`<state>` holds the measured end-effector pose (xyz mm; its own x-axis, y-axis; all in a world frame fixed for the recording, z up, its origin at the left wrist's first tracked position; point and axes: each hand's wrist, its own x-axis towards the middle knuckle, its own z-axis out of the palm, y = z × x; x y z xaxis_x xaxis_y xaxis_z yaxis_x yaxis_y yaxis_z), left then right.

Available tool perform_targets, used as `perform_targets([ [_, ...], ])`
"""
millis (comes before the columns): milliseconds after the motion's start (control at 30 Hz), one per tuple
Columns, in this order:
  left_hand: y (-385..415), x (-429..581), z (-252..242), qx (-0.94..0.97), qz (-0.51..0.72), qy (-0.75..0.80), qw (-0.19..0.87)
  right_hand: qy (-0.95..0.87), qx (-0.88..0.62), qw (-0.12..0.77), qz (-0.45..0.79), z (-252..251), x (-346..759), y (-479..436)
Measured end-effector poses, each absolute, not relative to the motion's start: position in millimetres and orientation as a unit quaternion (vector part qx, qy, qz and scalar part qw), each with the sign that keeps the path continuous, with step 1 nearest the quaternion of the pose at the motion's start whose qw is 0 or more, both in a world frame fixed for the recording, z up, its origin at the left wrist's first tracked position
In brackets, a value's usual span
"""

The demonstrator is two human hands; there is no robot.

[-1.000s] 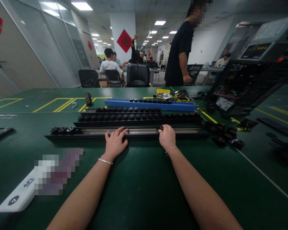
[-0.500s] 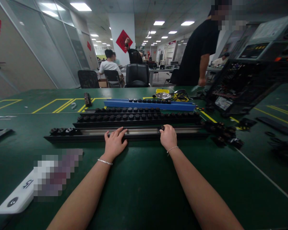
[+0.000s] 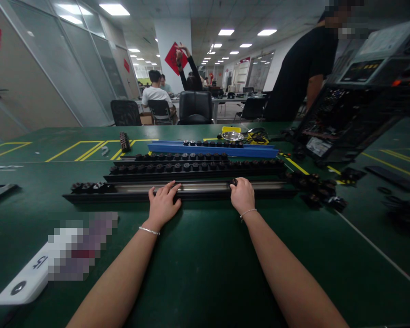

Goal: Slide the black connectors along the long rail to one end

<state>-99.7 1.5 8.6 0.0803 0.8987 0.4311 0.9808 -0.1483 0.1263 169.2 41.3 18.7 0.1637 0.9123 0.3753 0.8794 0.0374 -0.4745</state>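
A long black channel [image 3: 205,196] with a bright metal strip inside lies across the table in front of me. My left hand [image 3: 164,205] rests on it with fingers spread, holding nothing. Farther right on the same channel, my right hand [image 3: 243,197] is closed around a small black round part [image 3: 234,181], mostly hidden by the fingers. Several similar black parts [image 3: 87,187] sit in the channel's left end. Just behind stands another black channel [image 3: 191,173] carrying a row of such parts.
A blue channel [image 3: 259,151] with black parts lies farther back, near a metal dish [image 3: 232,136]. Loose black parts [image 3: 319,187] are heaped at the right, before an opened computer case [image 3: 338,114]. A white device [image 3: 20,282] lies at front left. A person [image 3: 300,68] stands behind the table.
My right hand has shifted slightly to the right along the channel with the small black part. My left hand has stayed put. The standing person has moved right.
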Motion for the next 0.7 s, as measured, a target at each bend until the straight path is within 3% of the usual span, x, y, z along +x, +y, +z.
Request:
perform_targets([
  [700, 2, -100, 7, -0.728, -0.218, -0.644, 0.094, -0.620, -0.707, 0.340, -0.016, 14, 180, 41],
])
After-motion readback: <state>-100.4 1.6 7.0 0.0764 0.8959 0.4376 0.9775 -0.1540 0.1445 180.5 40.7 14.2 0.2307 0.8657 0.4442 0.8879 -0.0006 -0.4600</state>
